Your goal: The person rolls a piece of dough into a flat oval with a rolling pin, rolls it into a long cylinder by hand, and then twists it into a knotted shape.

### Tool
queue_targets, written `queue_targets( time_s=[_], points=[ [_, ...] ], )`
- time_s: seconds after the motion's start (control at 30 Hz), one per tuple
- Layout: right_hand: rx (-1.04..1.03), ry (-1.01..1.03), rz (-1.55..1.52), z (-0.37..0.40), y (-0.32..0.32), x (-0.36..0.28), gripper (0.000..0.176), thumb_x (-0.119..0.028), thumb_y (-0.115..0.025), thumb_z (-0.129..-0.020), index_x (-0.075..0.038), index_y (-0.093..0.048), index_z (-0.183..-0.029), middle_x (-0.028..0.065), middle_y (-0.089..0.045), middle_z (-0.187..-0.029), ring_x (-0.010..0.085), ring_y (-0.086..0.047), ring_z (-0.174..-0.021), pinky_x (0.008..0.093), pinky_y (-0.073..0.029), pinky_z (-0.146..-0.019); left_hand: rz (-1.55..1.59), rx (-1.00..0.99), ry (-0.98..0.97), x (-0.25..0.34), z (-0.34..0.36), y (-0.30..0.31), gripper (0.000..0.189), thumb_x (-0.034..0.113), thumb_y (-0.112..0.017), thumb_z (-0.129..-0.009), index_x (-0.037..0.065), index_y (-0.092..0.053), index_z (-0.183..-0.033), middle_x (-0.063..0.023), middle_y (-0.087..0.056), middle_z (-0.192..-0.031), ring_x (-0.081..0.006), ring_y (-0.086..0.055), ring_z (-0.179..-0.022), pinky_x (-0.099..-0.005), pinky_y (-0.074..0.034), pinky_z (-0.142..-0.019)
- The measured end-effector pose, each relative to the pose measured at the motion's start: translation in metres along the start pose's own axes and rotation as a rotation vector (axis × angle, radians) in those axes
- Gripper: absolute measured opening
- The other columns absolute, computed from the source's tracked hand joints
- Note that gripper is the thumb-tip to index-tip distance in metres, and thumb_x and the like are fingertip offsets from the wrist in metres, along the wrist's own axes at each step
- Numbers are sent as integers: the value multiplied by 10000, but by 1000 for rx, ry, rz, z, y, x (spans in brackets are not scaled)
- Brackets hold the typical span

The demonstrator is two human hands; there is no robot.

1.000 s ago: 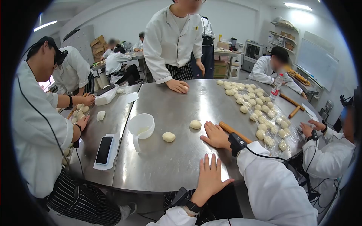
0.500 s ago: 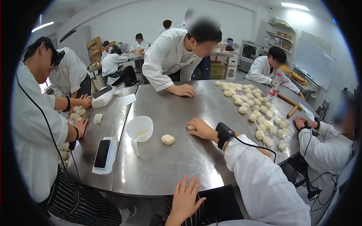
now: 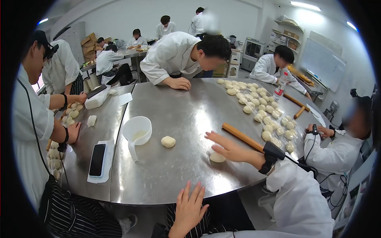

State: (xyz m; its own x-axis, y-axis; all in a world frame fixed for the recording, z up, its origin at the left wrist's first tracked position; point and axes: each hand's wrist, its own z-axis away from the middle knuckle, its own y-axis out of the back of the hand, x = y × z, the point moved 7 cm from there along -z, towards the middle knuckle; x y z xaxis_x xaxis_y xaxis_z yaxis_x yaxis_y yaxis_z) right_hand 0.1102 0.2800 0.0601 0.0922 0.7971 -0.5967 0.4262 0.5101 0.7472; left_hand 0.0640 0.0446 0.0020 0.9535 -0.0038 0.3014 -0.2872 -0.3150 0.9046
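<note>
My right hand (image 3: pixel 232 149) lies flat on the steel table (image 3: pixel 186 115), fingers spread, with its palm over a pale dough ball (image 3: pixel 217 158) that peeks out on the near side. A black wrist device with a cable sits on that arm. My left hand (image 3: pixel 189 207) rests open at the table's near edge and holds nothing. A second dough ball (image 3: pixel 168 141) lies alone to the left of my right hand. Just beyond my right hand lies a wooden rolling pin (image 3: pixel 241 136).
A white plastic jug (image 3: pixel 137 131) and a phone (image 3: pixel 97 159) on white paper sit to the left. Rows of dough balls (image 3: pixel 258 109) on plastic film fill the table's right side, near a bottle (image 3: pixel 280 85). People in white jackets work all around; one leans on the far edge.
My right hand moved onto the farther dough ball, cupped it and drew it nearer; it now lies flatter over it. My left hand slid back to the table's edge. The person opposite bent down.
</note>
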Motion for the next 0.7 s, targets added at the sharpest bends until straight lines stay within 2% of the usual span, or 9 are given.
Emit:
queue_targets(
  time_s=[0.1, 0.13, 0.23, 0.27, 0.37, 0.4, 0.5, 0.63, 0.7],
  points=[
    [163, 69, 84, -22, 5, -10, 343, -252, -543, -997, -45, -591, -1267, 167, -428, -1501, 343, -377, -1407, 437, -329, -1131, 21, 22, 9, -3, 1, -4, 630, 358, -685, -860, 86, -505, -1399, -87, -442, -1493, -350, -328, -1422, -481, -262, -1128],
    [236, 186, 244, -16, -15, -7, 272, -228, -584, -964, -36, -639, -1148, 147, -519, -1416, 333, -459, -1329, 435, -374, -1085, 15, 18, 9, -3, 2, -5, 629, 356, -686, -859, 89, -505, -1399, -84, -442, -1493, -341, -333, -1420, -475, -265, -1125],
    [-102, 204, 260, 7, -45, 1, 229, -203, -600, -946, -48, -649, -1108, 140, -582, -1312, 320, -515, -1240, 416, -398, -1048, -5, 15, -13, -5, 4, -6, 630, 353, -689, -856, 96, -505, -1401, -74, -443, -1494, -317, -349, -1412, -456, -270, -1120],
    [-11, 311, 378, 11, -31, -9, 202, -178, -606, -935, -67, -654, -1097, 116, -601, -1259, 303, -534, -1189, 396, -413, -1011, -8, 23, -24, -6, 5, -6, 631, 354, -689, -856, 97, -504, -1401, -71, -443, -1495, -309, -354, -1408, -450, -269, -1119],
    [181, 31, 25, 16, 15, 17, 195, -168, -610, -928, -81, -657, -1096, 99, -579, -1302, 306, -507, -1226, 410, -388, -1029, 9, 22, -31, -6, 9, -4, 632, 351, -691, -855, 100, -502, -1404, -64, -443, -1496, -289, -365, -1400, -440, -263, -1121],
    [188, 40, -46, 22, 10, 18, 185, -196, -649, -904, -88, -664, -1053, 84, -589, -1260, 304, -501, -1211, 435, -371, -1022, 13, 25, -34, -5, 8, -2, 632, 349, -692, -854, 101, -502, -1404, -63, -444, -1496, -283, -368, -1398, -438, -260, -1122],
    [71, 7, 58, 42, -35, 3, 185, -217, -689, -876, -96, -655, -1012, 86, -587, -1204, 307, -494, -1182, 438, -363, -1007, -15, 31, -39, -3, 7, 0, 635, 342, -694, -854, 105, -498, -1410, -62, -441, -1498, -278, -366, -1398, -428, -253, -1124],
    [-124, 70, 156, 30, -56, -6, 289, -243, -694, -877, -122, -601, -1122, 82, -558, -1202, 308, -465, -1202, 471, -360, -997, 81, 87, -30, -3, 9, 5, 561, 303, -691, -858, 90, -542, -1356, -84, -475, -1461, -282, -395, -1375, -441, -287, -1105],
    [-70, 20, 196, 30, -47, -7, 308, -268, -690, -881, -124, -609, -1140, 93, -549, -1246, 311, -458, -1225, 475, -359, -1010, 175, 135, -43, -4, 7, 20, 498, 266, -695, -855, 77, -582, -1301, -104, -519, -1410, -297, -450, -1329, -448, -330, -1079]
  ],
)
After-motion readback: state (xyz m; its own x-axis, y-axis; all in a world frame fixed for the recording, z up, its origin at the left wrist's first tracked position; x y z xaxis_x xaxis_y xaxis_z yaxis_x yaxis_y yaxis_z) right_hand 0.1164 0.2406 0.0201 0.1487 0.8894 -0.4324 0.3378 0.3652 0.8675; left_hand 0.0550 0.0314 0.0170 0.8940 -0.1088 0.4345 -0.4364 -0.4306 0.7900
